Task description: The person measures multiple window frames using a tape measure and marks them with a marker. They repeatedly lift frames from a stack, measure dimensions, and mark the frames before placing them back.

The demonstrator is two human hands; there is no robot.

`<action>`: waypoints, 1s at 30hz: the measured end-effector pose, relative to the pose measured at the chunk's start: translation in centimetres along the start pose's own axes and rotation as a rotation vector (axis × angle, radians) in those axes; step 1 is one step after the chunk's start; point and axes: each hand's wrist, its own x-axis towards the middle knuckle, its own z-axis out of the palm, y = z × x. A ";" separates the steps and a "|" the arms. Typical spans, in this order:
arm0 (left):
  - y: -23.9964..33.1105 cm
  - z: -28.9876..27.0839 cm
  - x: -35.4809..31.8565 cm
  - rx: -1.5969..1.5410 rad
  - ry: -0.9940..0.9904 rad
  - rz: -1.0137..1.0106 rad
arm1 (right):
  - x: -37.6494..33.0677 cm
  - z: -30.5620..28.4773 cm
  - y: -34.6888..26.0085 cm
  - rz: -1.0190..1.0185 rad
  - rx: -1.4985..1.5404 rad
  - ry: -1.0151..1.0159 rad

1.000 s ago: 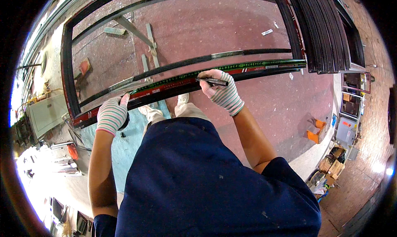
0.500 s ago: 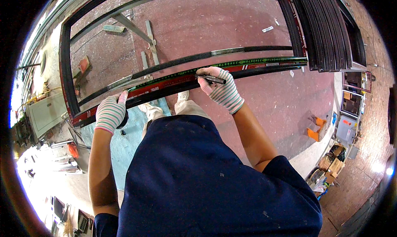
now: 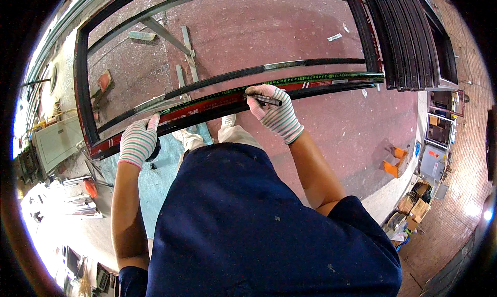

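A large black frame point(image 3: 82, 84) lies before me, its near rail point(image 3: 217, 105) faced with red film. Along that rail runs a green tape measure blade point(image 3: 331, 79), out to the frame's right end. My left hand point(image 3: 137, 143), in a striped glove, is closed around the dark tape measure case, mostly hidden beneath it. Its thumb lies at the blade's left end. In a matching glove, my right hand point(image 3: 276, 113) pinches a black marker point(image 3: 267, 99), its tip end at the rail's red face near the middle.
Dark profiles point(image 3: 398, 38) are stacked against the frame's right side. Grey support bars point(image 3: 187, 53) show through the frame. An orange piece point(image 3: 395, 162) lies on the red floor at right, with cardboard boxes point(image 3: 419, 210) beyond. A pale green panel point(image 3: 59, 141) stands at left.
My right hand has shifted very slightly left and down, with the marker still in it. My left hand, the tape and the frame stay in place.
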 end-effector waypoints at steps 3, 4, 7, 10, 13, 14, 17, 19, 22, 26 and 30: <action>-0.2 0.2 0.2 0.003 0.008 0.004 | 0.1 -0.3 0.0 0.005 0.002 -0.049; -0.3 0.2 0.2 0.003 0.009 0.003 | 0.1 -0.4 0.0 0.017 -0.007 -0.062; -0.2 0.1 0.1 -0.008 0.001 -0.004 | 0.0 -0.6 -0.1 0.036 -0.024 -0.091; -0.5 0.3 0.3 -0.004 -0.001 -0.001 | 0.2 -0.6 0.0 0.019 -0.037 -0.103; -0.7 0.5 0.5 -0.015 -0.006 0.004 | 0.1 -0.8 -0.2 0.095 0.026 -0.100; -0.9 0.5 0.5 -0.008 0.007 0.042 | 0.0 -0.9 -0.6 0.187 0.127 -0.082; -1.3 -0.7 0.4 0.036 -0.045 0.148 | -0.8 -1.7 -1.0 0.244 0.334 0.061; -2.7 -1.9 0.5 0.064 -0.216 0.283 | -1.1 -2.4 -2.2 0.136 0.425 0.192; -3.6 -3.8 -0.3 -0.087 -0.652 0.311 | -1.2 -3.9 -4.2 -0.020 0.224 0.346; -4.4 -4.1 -1.3 -0.217 -0.860 0.320 | -0.2 -5.2 -7.7 -0.289 -0.011 0.578; -2.1 -4.4 -2.8 -0.649 -0.822 0.262 | -0.1 -5.1 -12.4 -0.519 -0.339 0.561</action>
